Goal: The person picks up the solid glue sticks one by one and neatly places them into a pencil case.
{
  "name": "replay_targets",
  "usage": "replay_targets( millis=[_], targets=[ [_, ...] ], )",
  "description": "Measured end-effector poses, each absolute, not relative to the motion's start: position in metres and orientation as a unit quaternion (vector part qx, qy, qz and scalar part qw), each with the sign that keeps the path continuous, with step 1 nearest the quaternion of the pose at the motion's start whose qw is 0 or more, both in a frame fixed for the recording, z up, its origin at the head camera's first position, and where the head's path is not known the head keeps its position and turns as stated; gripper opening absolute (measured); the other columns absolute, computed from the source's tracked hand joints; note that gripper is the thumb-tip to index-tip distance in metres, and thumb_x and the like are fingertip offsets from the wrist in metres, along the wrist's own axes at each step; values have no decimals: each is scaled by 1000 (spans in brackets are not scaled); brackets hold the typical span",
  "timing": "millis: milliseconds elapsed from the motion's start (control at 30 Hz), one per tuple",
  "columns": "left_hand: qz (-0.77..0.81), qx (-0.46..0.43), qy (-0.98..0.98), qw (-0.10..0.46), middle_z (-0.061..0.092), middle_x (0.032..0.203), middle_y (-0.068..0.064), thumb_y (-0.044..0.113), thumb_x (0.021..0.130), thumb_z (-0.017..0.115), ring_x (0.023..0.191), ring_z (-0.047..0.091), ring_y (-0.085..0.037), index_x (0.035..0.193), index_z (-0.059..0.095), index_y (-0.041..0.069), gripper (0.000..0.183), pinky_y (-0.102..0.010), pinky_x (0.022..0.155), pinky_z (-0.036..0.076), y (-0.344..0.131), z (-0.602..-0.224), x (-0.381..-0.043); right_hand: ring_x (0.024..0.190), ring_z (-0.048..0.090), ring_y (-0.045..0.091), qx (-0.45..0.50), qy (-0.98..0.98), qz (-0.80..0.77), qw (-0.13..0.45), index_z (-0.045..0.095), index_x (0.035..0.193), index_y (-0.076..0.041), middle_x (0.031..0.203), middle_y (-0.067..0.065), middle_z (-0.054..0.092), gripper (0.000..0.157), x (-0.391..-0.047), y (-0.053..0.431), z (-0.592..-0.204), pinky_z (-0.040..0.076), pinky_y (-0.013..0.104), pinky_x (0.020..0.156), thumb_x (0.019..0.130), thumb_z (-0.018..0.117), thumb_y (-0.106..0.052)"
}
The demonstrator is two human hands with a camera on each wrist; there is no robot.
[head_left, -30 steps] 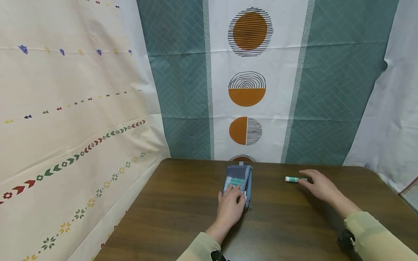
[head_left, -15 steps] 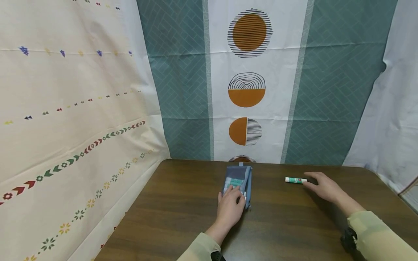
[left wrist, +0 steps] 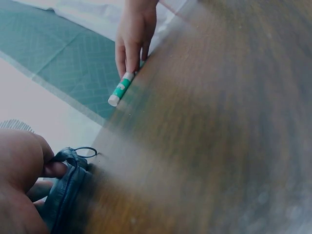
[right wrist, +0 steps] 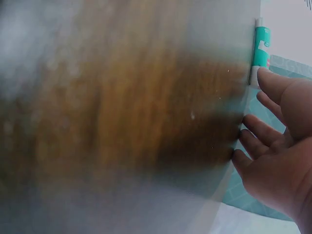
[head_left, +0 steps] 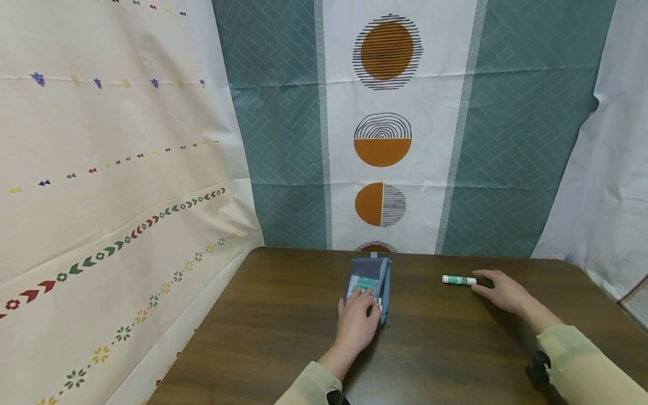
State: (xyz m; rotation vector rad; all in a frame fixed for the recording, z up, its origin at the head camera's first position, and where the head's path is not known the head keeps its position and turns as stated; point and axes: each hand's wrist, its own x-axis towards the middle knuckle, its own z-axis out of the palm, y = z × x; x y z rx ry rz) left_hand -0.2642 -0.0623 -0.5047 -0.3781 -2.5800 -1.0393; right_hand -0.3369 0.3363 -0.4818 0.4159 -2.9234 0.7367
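A blue-grey zip pouch (head_left: 363,265) with a see-through front lies flat near the table's far edge; something green and white shows inside it. My left hand (head_left: 356,320) holds the pouch's near end, fingers over the front. In the left wrist view the thumb (left wrist: 54,169) presses its zipped side, beside a zipper pull ring (left wrist: 86,152). Farther right lies a green-and-white glue stick (head_left: 458,279) on its side. My right hand (head_left: 501,291) rests at its right end, fingers loosely bent. The thumb (right wrist: 277,84) reaches the stick's white end in the right wrist view.
A brown wooden table (head_left: 273,337) with rounded far corners carries everything. Behind it hangs a green-and-white cloth (head_left: 288,140) with orange circles. A cream patterned cloth (head_left: 101,225) covers the left side, and a pale cloth (head_left: 617,169) hangs at the right.
My right hand has drawn back a little to the right, uncovering more of the glue stick, which lies in nearly the same place. The left hand and pouch have stayed still.
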Motion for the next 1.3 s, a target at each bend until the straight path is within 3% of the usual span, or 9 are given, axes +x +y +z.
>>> replay_targets(
  millis=[633,1300],
  targets=[
    [-365,-132,-905,172,71,147,-10,14,104,65,149,55,-39,78,68,18,27,-84,117,26,-63,-506,-265,127,54,65,148,-956,243,75,73,126,9,132,41,64,32,-338,336,-484,47,75,100,104,75,-15],
    [-369,-133,-905,164,71,148,-10,14,106,65,150,54,-38,76,67,19,30,-84,118,24,-63,-504,-263,124,55,62,139,-954,257,73,75,119,5,129,39,63,26,-338,336,-484,48,74,98,103,77,-15]
  ],
)
